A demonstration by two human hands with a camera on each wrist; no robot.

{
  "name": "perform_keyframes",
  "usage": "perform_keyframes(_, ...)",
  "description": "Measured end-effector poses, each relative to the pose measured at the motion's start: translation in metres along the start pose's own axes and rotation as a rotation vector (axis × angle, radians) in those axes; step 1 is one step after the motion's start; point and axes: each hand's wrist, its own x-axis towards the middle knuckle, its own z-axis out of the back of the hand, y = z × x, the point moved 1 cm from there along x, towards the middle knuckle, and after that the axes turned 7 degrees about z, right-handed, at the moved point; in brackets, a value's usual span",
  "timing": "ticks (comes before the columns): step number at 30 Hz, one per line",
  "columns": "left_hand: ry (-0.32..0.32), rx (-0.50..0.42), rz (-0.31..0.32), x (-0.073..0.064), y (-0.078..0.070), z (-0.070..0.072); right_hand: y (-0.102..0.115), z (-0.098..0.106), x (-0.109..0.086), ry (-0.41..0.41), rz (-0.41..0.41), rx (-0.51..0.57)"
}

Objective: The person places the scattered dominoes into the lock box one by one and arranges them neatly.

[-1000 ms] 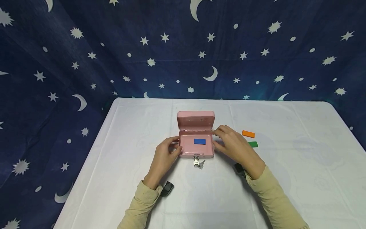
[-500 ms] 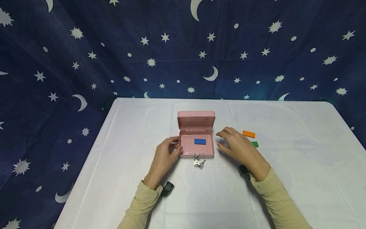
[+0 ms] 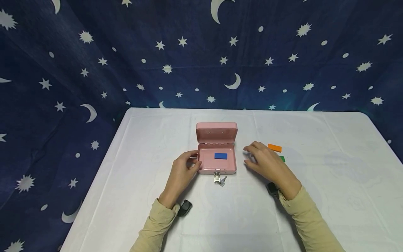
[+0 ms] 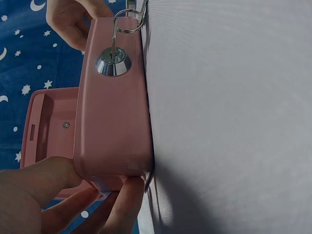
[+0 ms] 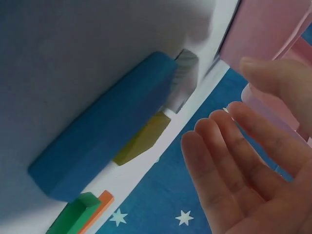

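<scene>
A small pink metal cash box [image 3: 206,163] stands on the table with its lid [image 3: 216,135] raised. Inside lies a flat blue block [image 3: 220,156]. My left hand [image 3: 183,167] grips the box's left wall, thumb at the rim and fingers along the side, as the left wrist view also shows. A key [image 4: 114,40] on a ring sits in the front lock [image 4: 113,63]. Apart from the box, to its right, my right hand [image 3: 269,164] hovers with loosely bent fingers and holds nothing. In the right wrist view a large blue block [image 5: 105,126] lies near that hand.
Right of the right hand are an orange block [image 3: 274,148] and a partly hidden green block [image 3: 282,159]. A yellow block [image 5: 144,139] and a grey striped block [image 5: 185,80] show in the right wrist view. A starry curtain [image 3: 189,52] hangs behind the white table [image 3: 141,133].
My right hand has left the box's right wall and moved to the right, covering more of the green block. The left hand has stayed on the box.
</scene>
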Motion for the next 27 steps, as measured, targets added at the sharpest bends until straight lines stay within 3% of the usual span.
perform_keyframes(17, -0.001, 0.026, 0.026, 0.0004, 0.0004, -0.0010, -0.0076, -0.0026, -0.0041, 0.025, 0.005, -0.020)
perform_keyframes(27, -0.003, 0.031, 0.026, -0.0006, 0.0000, -0.0008, -0.0069, -0.0036, -0.0028, 0.055, -0.036, -0.006)
